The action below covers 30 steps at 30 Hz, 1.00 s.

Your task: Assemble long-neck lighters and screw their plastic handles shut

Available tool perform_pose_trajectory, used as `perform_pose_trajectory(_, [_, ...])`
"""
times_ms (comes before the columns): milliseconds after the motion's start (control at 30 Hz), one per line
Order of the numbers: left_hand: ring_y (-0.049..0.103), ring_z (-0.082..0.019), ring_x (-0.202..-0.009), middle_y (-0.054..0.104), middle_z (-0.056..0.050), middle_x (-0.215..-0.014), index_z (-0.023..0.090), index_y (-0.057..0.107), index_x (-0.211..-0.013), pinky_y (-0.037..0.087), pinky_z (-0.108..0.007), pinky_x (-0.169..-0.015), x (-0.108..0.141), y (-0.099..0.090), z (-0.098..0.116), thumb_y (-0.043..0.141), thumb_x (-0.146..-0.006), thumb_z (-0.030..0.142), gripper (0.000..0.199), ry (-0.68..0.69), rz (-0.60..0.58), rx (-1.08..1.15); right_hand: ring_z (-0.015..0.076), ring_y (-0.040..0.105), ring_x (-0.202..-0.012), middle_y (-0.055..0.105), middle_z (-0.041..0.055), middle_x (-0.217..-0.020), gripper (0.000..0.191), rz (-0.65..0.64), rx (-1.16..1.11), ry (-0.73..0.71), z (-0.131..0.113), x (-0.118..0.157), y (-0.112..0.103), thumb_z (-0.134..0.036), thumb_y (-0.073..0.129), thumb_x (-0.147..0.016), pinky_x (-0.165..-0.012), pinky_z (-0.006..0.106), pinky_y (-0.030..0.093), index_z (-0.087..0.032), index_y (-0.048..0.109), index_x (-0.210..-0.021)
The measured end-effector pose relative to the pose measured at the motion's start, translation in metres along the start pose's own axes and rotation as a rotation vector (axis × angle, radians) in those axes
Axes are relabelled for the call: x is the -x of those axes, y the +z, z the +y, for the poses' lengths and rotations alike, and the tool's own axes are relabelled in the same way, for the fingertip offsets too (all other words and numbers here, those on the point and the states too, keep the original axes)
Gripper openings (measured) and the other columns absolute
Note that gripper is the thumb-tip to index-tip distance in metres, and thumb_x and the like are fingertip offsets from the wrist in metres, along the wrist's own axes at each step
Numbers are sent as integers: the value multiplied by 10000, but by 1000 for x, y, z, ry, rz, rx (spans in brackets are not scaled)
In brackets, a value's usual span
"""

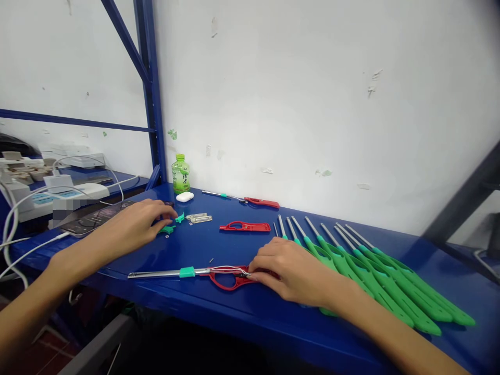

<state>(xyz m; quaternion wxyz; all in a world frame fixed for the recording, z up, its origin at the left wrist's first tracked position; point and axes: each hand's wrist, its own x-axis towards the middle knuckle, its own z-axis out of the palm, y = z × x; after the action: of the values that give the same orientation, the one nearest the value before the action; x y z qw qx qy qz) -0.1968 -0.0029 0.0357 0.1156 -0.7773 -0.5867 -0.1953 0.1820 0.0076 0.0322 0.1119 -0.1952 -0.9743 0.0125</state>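
Note:
My left hand is at the left of the table, thumb and fingers curved with a gap between them. Right by its fingertips lie small green plastic triggers, one partly under the thumb. My right hand grips the handle end of an opened red stick lighter, whose far part is hidden by the fingers. White wires run along its shell, and its metal tube with a green collar points left. Clear fuel tanks lie just right of the left hand.
Several green stick lighters lie in a row at right. Behind are a red shell half and another red lighter. A green bottle, white case, phone and power strip stand at left.

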Motion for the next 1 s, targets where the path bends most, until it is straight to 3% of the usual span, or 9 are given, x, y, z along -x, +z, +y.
perform_pose_trajectory(100, [714,-303,-994,788,-80,-1058,240,796,-1027,547,-414,-856,9,-1,-9,524,-984,382,309,-23,-14,-20,199,676,-842,761,35,-915,216,-6,0,6,0,0,0,-294,561,-1065,-814,357,448,-203,758,-1065])
perform_pose_trajectory(233, [706,-295,-991,786,-74,-1068,174,772,-1089,535,-422,-879,17,-1,-6,546,-999,386,323,-34,-13,-55,199,682,-846,764,38,-912,214,-5,8,6,-1,0,0,-289,563,-1064,-813,357,452,-205,760,-1065])
perform_pose_trajectory(433, [759,-321,-803,812,-98,-897,232,798,-985,557,-369,-625,12,17,-17,563,-948,402,293,-59,-40,-84,201,681,-838,766,39,-913,205,-11,9,8,-1,1,-1,-287,568,-1061,-798,352,452,-206,757,-1062])
perform_pose_trajectory(567, [758,-325,-881,815,-112,-996,223,786,-1028,570,-397,-714,12,17,-16,481,-1010,428,368,-49,1,-99,205,682,-843,768,38,-919,206,-13,15,13,-2,0,-1,-289,564,-1063,-803,352,449,-206,753,-1063])
perform_pose_trajectory(700, [711,-302,-1031,778,-71,-1145,189,740,-1163,554,-418,-868,17,2,17,431,-1073,460,421,-5,97,-42,207,684,-849,768,41,-929,217,-11,22,8,-1,1,0,-297,548,-1071,-820,358,448,-201,742,-1074])
perform_pose_trajectory(767, [708,-267,-996,775,-53,-1083,221,756,-1134,557,-377,-856,21,-2,43,441,-1077,480,412,88,120,93,212,685,-864,767,46,-943,224,-9,26,5,-1,1,1,-306,539,-1076,-824,361,446,-201,734,-1104])
perform_pose_trajectory(900, [694,-229,-1015,740,-48,-1125,282,736,-1225,558,-327,-870,31,6,91,480,-1084,425,326,202,142,303,210,679,-867,760,46,-950,236,-8,46,-10,1,2,2,-318,519,-1088,-823,363,438,-205,723,-1125])
perform_pose_trajectory(1000, [676,-191,-1001,707,-27,-1137,313,685,-1304,541,-288,-862,38,16,110,464,-1101,346,302,219,118,392,201,670,-843,751,39,-931,236,-4,52,-14,2,2,3,-321,508,-1094,-819,357,435,-206,714,-1110])
